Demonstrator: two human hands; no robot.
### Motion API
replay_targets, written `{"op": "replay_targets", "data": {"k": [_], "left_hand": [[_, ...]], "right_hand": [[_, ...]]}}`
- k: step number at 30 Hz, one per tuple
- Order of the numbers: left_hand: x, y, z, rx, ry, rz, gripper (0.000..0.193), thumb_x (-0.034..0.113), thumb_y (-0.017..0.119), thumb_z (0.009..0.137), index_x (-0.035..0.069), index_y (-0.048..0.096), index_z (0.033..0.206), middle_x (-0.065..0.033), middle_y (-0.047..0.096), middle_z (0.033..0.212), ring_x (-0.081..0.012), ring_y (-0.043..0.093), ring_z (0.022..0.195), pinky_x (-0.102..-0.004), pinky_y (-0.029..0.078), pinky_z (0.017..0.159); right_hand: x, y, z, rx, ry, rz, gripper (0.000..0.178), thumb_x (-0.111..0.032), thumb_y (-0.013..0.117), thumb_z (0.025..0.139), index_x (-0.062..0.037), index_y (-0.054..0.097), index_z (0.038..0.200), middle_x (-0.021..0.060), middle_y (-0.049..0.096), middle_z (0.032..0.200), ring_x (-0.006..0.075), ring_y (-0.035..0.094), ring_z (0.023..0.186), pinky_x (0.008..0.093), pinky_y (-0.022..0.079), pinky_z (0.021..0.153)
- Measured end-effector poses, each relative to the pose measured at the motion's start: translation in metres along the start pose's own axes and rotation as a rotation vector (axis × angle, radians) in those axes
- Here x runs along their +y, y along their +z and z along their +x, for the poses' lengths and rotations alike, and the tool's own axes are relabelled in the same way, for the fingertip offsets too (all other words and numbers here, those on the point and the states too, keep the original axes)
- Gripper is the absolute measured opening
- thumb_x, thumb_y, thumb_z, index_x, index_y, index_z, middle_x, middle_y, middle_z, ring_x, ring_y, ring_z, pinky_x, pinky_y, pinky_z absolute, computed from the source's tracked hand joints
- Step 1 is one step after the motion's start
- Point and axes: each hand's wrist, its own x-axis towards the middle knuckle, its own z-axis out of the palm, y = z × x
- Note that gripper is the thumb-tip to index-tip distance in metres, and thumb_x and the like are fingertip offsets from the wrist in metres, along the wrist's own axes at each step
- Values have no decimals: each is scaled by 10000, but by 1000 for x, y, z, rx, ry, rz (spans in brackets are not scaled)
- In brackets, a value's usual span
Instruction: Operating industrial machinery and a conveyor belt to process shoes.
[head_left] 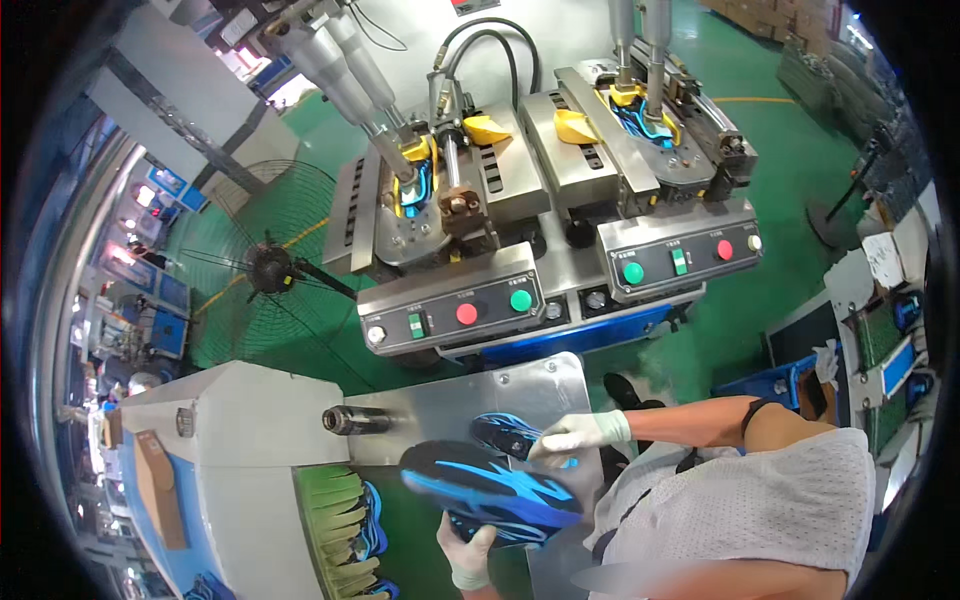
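Note:
My left hand, in a white glove, comes up from the lower edge. Its fingers and thumb are closed on a black shoe with bright blue streaks, tilted and slightly blurred. More black and blue shows under it beside my thumb; whether that is a second shoe I cannot tell. My right hand, gloved too, reaches in from the right. Its curled fingers are at the end of another black-and-blue shoe lying over the metal tabletop. The fingertips are partly hidden there.
Ahead stands a two-station press with button panels. A dark metal cylinder lies on the tabletop. At left are a pale machine housing, a green bristled rack holding shoes, and a caged fan. Blue crates stand at right.

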Motion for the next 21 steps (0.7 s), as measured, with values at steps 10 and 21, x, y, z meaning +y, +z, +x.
{"op": "replay_targets", "data": {"k": [10,21], "left_hand": [[123,103,213,-152,556,414,495,101,681,919,-17,531,1376,-192,579,1364,-318,586,1233,-384,473,1032],[114,166,565,199,349,727,578,325,696,927,-48,543,1340,-267,606,1276,-411,590,1183,-447,461,1033]], "right_hand": [[-124,-84,-44,-60,-212,513,781,-415,777,862,-46,437,1460,85,609,1341,146,605,1182,342,506,1011],[-192,-217,-145,363,-638,687,1206,-194,961,615,-96,263,1594,127,432,1552,299,485,1380,451,403,1142]]}}
